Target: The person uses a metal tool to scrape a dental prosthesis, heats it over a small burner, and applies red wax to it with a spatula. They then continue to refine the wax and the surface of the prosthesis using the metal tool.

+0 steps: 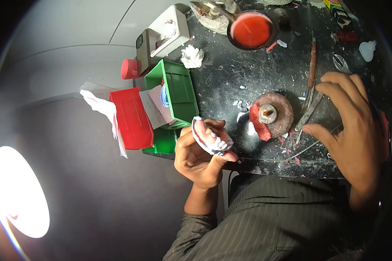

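Note:
My left hand [200,161] is wrapped round a dental model [210,138] with pink wax and white teeth, held up near the table's front edge. Over the right side of the dark table, my right hand [350,117] has its fingers spread apart. Its fingertips are close to a flat metal tool [310,112] lying on the table; whether they touch it I cannot tell. Beside that tool lies a brown-handled one [312,65]. Between my hands stands a small burner [268,114] on a round base, with a red wax piece [258,124] against its left side.
A pan of red wax [251,29] sits at the back. Green bins [183,91], a red bin [133,117], a white box [178,32] and crumpled tissue [192,56] are at the left. Wax scraps lie about the burner. A bright lamp [19,191] shines at lower left.

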The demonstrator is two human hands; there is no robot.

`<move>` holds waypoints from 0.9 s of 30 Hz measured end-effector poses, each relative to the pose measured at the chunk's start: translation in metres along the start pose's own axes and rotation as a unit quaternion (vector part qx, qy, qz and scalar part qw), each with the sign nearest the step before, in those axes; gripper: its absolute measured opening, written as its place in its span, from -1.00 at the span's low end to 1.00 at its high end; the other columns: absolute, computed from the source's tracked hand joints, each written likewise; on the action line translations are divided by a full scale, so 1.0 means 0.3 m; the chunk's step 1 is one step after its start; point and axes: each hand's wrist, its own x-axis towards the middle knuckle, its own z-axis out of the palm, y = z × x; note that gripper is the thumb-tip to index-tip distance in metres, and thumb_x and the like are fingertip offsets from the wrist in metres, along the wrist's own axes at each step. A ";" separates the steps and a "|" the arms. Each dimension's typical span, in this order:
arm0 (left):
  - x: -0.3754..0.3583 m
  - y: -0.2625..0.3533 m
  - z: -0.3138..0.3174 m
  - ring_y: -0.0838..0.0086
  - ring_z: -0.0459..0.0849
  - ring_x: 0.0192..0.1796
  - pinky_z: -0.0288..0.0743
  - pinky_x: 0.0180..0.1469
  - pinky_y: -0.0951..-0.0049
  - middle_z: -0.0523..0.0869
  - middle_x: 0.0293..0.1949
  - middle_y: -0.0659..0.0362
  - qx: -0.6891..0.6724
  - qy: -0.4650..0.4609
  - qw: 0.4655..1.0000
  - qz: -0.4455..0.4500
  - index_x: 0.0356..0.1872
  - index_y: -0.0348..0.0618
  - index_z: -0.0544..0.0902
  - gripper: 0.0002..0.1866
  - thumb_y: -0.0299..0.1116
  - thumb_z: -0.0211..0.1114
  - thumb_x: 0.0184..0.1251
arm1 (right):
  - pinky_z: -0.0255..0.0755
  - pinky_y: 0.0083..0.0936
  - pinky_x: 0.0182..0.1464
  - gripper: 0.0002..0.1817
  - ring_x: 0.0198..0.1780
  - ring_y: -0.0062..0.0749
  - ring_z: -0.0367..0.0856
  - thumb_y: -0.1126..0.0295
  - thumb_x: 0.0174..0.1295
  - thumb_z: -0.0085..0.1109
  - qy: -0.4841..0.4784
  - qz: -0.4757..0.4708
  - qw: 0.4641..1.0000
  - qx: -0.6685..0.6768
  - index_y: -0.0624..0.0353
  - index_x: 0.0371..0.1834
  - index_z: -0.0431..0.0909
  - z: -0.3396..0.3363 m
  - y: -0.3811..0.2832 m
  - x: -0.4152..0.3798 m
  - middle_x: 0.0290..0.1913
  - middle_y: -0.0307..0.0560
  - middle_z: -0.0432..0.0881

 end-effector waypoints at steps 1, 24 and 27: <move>0.007 -0.009 -0.002 0.23 0.70 -0.06 0.63 -0.05 0.28 0.65 -0.08 -0.10 -0.026 -0.015 1.000 0.007 0.04 -0.37 0.50 -0.33 -0.34 0.68 -0.08 | 0.53 -0.30 0.03 -0.37 0.10 -0.12 0.58 0.42 -0.25 0.56 -0.001 0.001 1.000 -0.004 0.20 0.00 0.54 -0.002 -0.001 0.001 0.11 -0.12 0.56; -0.027 -0.031 -0.033 0.08 0.64 -0.09 0.68 -0.01 -0.04 0.53 0.03 -0.08 -0.138 -0.032 0.988 -0.065 0.23 -0.62 0.39 -0.21 -0.11 0.48 0.23 | 0.51 -0.28 0.06 -0.37 0.14 -0.08 0.56 0.43 -0.24 0.55 -0.025 0.007 1.000 0.003 0.21 0.01 0.53 -0.002 -0.002 0.004 0.12 -0.09 0.55; -0.033 -0.024 -0.034 0.09 0.62 -0.10 0.70 -0.04 -0.03 0.49 0.06 -0.10 -0.154 -0.026 0.985 -0.073 0.21 -0.66 0.39 -0.22 -0.11 0.46 0.25 | 0.51 -0.28 0.07 -0.38 0.14 -0.08 0.56 0.44 -0.24 0.55 -0.024 0.009 1.000 0.003 0.22 0.01 0.54 -0.002 -0.004 0.005 0.12 -0.09 0.56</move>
